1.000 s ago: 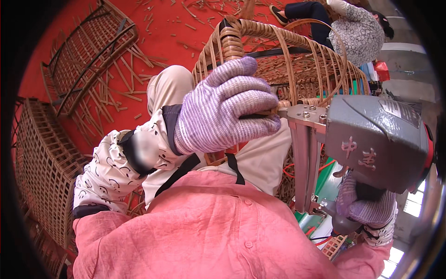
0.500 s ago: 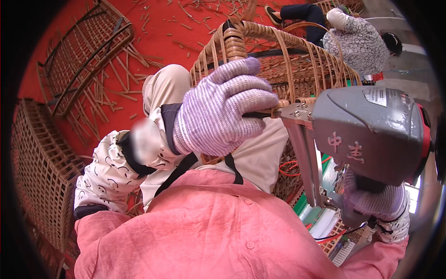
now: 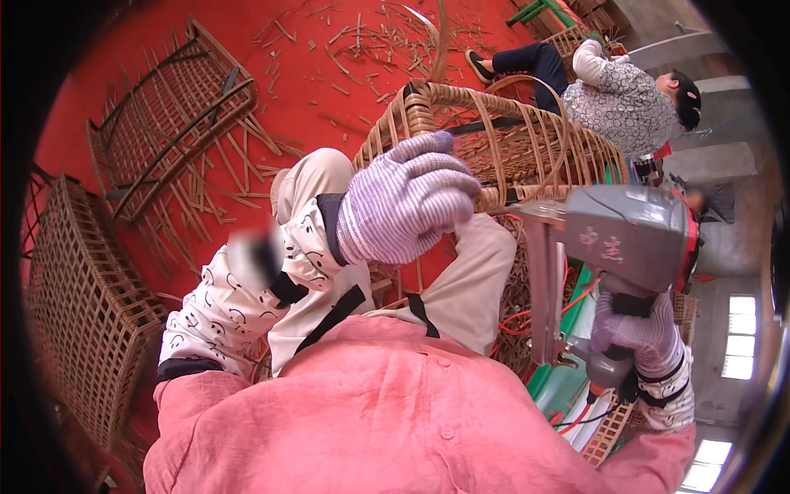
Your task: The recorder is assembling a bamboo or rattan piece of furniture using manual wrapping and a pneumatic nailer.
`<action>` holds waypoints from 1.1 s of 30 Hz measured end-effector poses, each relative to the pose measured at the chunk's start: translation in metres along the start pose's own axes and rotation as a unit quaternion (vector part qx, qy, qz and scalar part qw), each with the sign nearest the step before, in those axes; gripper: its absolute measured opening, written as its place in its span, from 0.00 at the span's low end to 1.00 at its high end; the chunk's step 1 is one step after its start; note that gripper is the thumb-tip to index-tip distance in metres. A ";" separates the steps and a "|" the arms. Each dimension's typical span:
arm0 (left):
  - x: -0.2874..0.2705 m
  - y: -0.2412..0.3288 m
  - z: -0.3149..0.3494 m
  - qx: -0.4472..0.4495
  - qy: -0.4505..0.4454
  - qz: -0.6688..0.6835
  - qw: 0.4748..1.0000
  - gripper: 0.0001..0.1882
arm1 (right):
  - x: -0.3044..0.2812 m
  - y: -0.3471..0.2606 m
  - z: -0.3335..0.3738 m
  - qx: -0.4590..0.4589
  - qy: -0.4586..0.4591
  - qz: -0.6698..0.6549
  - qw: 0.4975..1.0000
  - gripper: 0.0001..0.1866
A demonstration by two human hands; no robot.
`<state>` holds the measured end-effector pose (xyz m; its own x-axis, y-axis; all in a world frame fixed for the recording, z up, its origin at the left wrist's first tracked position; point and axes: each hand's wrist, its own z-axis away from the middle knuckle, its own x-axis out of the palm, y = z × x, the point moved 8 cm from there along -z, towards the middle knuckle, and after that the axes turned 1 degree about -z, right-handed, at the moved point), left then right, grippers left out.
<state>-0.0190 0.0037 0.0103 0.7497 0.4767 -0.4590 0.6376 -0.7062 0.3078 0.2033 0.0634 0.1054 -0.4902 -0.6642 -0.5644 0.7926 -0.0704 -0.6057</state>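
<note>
My right hand (image 3: 646, 331), in a purple-striped glove, is closed round the handle of a grey air-powered nail gun (image 3: 627, 235). The gun's nose points left, at the near edge of a woven rattan basket (image 3: 420, 97) in front of me. Beside that edge is my left hand (image 3: 407, 199), gloved alike, with curled fingers. What lies inside those fingers, if anything, is hidden. The basket has a wrapped rim and open ribs, and it stands at my knees. Whether the nose touches the rattan, I cannot tell.
At the left lie a flat woven panel (image 3: 177, 123) and a tall woven basket (image 3: 90, 309). Cane offcuts litter the red floor (image 3: 296, 90). A co-worker (image 3: 621, 103) sits at the far right. An orange air hose (image 3: 580, 296) runs beside the nail gun.
The view has shifted, so the basket and floor sit lower. My left fingers have curled more, and a wider gap separates that hand from the nail gun's nose.
</note>
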 end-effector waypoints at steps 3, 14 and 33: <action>-0.009 -0.003 -0.007 -0.044 0.009 0.040 0.998 0.16 | -0.021 0.039 0.014 -0.032 0.086 -0.138 0.986 0.15; 0.028 -0.003 -0.068 -0.048 -0.130 -0.198 0.970 0.17 | -0.167 0.362 -0.011 0.269 0.380 0.126 0.876 0.23; 0.027 -0.054 -0.041 -0.171 -0.152 -0.114 0.967 0.07 | -0.087 0.594 0.264 0.403 0.477 -0.020 0.781 0.14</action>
<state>-0.0263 0.0765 0.0157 0.5286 0.3871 -0.7555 0.8408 -0.3611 0.4033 0.8124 -0.1168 -0.0568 -0.2630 0.1804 -0.9478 0.5523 -0.7773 -0.3012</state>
